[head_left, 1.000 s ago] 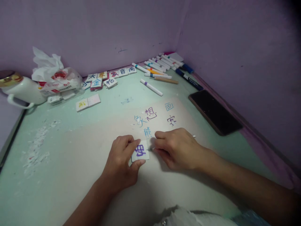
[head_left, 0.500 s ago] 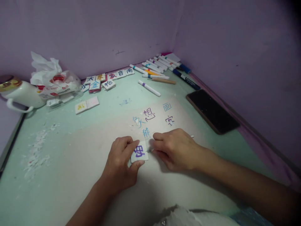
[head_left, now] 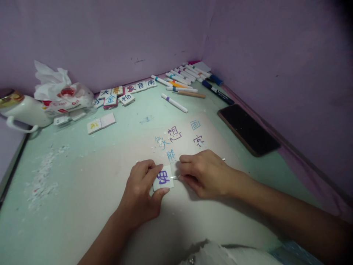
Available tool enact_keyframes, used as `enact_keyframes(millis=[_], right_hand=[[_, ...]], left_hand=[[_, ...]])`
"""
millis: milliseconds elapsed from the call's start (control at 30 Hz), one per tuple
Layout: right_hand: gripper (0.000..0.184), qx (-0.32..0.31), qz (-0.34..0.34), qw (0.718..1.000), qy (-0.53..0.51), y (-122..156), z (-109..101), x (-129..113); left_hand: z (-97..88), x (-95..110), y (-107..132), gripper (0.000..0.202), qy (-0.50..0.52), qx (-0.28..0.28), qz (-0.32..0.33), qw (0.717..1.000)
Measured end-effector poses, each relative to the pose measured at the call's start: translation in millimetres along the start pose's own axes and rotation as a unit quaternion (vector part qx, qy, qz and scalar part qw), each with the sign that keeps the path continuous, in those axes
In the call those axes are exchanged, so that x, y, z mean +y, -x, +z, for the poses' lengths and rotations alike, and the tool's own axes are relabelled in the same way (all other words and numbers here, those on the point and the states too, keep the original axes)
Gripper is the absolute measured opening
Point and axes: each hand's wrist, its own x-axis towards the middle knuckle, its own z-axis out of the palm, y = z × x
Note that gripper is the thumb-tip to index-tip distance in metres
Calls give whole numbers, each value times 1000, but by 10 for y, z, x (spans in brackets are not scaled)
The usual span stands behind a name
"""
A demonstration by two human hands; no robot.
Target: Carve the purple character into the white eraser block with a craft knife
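My left hand [head_left: 145, 186] grips a small white square tile [head_left: 168, 180] between thumb and fingers, holding it on the table. A purple character is drawn on the tile, partly covered by my fingers. My right hand [head_left: 205, 175] is closed around a thin craft knife [head_left: 173, 177]. Its narrow metal blade points left and meets the tile's right edge; most of the handle is hidden in my fist. Just beyond my hands, blue and purple characters [head_left: 171, 155] are written on the tabletop, with a few white scraps among them.
A phone [head_left: 248, 129] lies at the right by the wall. Several markers [head_left: 174, 103] and lettered tiles [head_left: 126, 98] lie at the back. Two joined tiles [head_left: 101, 123], a tissue pack [head_left: 67, 99] and a white mug [head_left: 35, 110] are left. White shavings [head_left: 44, 180] cover the left side.
The blade has turned slightly and now shows more brightly at the tile's right edge. Both hands stay almost in place; the view has shifted a little.
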Motion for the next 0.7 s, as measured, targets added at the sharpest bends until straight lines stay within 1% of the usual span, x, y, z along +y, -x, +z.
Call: enact_keyframes(millis=[167,267,500,700], right_hand=[[15,33,67,996,-39,37,73,-37],[16,46,96,993,-48,41,111,-66],[16,55,113,992,-33,26,141,-102],[16,62,111,992,-26,20,157,-101]], left_hand=[[18,1,18,38,-2,11,-18,1000],[25,-2,16,37,0,13,-19,1000],[13,-1,8,36,5,7,-19,1000],[8,0,3,36,10,8,-13,1000]])
